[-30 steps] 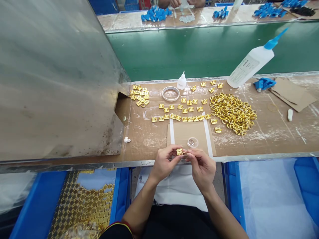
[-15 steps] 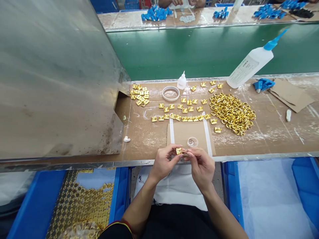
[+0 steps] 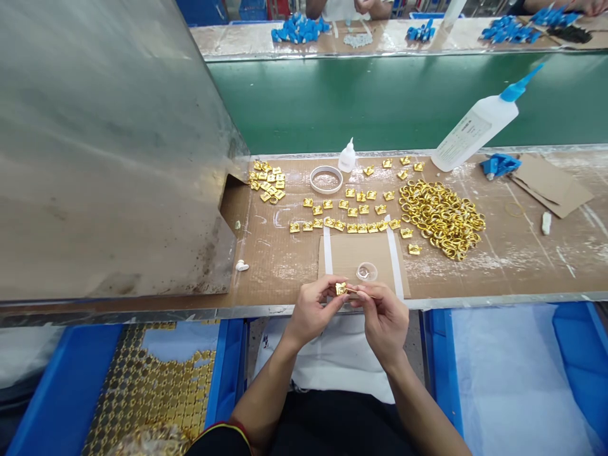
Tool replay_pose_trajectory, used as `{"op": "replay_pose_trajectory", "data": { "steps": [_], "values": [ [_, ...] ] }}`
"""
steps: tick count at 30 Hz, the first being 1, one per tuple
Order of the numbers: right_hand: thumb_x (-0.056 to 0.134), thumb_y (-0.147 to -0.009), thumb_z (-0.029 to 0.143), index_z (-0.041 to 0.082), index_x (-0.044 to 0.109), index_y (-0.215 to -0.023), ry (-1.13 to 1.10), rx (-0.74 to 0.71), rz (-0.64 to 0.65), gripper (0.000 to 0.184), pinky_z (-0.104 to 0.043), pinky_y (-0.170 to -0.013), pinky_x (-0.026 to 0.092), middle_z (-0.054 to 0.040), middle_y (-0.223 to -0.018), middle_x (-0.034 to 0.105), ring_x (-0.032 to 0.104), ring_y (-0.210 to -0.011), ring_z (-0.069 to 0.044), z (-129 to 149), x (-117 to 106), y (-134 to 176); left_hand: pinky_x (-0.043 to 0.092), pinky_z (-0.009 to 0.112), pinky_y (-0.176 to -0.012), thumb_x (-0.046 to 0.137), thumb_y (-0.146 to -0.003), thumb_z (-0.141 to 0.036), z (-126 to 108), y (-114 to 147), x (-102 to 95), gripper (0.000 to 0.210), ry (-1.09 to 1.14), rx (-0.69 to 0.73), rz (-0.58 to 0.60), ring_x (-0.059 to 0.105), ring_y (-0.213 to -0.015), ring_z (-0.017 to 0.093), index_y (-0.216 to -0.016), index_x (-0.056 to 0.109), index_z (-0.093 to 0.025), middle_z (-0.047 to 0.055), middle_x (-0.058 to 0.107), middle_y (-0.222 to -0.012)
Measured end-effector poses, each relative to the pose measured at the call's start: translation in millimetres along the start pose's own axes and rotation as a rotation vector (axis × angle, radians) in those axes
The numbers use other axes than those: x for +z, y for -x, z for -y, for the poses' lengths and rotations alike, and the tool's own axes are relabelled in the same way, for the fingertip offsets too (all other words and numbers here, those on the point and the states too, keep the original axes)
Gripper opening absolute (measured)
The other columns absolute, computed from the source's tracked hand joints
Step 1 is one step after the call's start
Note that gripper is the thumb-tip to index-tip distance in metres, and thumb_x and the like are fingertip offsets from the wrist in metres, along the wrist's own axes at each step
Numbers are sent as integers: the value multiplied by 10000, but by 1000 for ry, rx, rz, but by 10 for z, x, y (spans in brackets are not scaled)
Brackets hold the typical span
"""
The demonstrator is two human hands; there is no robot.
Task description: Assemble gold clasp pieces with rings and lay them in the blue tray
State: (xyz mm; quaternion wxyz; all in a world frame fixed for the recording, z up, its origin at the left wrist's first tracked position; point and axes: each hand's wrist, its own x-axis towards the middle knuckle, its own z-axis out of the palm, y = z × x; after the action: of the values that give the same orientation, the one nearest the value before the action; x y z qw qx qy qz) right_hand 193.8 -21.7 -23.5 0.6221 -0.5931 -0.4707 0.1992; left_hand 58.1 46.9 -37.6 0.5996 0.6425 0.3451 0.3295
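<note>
Between the thumb and fingers of my left hand (image 3: 310, 315) is a small square gold piece (image 3: 341, 289), held just above the table's front edge. My right hand (image 3: 387, 322) pinches a thin stick (image 3: 352, 291), its tip at the right side of the gold piece; whether it touches cannot be made out. Just beyond my fingers, a small clear dish (image 3: 367, 272) rests on a cardboard pad (image 3: 354, 252) with two white tape strips. Behind the pad lie rows of similar gold pieces (image 3: 362, 228). To their right is a heap of gold rings (image 3: 444, 218).
A metal housing (image 3: 118, 152) rises at the left. A tape roll (image 3: 326, 180), small white bottle (image 3: 347, 157) and large tilted bottle (image 3: 475, 133) are farther back. Blue bins (image 3: 227, 367) flank my lap. Across the green belt (image 3: 380, 95), another person's hands show.
My hands keep almost the same grip and place. The view has shifted slightly, and the hands of the person across the belt have moved a little.
</note>
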Motion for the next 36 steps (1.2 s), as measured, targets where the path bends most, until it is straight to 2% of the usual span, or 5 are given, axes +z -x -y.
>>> {"op": "replay_pose_trajectory", "data": {
  "steps": [13,21,26,31,36],
  "values": [
    [597,-988,156,237,728,-925,33,-29,31,165,-246,-565,631,-44,-896,762,743,-713,-161,-10,-10,-5,627,281,-753,677,-930,-383,-11,1,-2,310,-2,4,-1,754,-814,199,-1125,714,-144,102,772,-943],
    [602,-981,140,236,709,-871,54,-49,27,181,-270,-616,626,-38,-894,785,771,-799,-192,-20,-16,10,629,288,-762,683,-926,-358,3,-2,-2,289,7,12,-1,763,-836,208,-1119,711,-146,105,777,-966],
    [611,-977,123,241,729,-928,25,-23,22,174,-245,-599,632,-32,-915,773,754,-747,-164,-33,-12,23,618,267,-754,686,-924,-333,6,4,-1,270,8,21,-3,765,-836,199,-1115,709,-145,105,786,-976],
    [618,-979,152,233,734,-909,-18,7,33,157,-212,-515,618,-45,-919,779,756,-759,-171,-7,-4,19,617,274,-764,687,-924,-341,20,5,-1,287,25,8,4,766,-842,203,-1128,707,-139,109,788,-983],
    [621,-977,151,237,736,-910,-31,3,25,158,-217,-504,616,-48,-922,788,761,-757,-175,-7,-5,19,613,274,-772,695,-920,-350,27,2,-6,299,19,1,1,764,-837,203,-1131,717,-139,107,791,-971]
  ]
}}
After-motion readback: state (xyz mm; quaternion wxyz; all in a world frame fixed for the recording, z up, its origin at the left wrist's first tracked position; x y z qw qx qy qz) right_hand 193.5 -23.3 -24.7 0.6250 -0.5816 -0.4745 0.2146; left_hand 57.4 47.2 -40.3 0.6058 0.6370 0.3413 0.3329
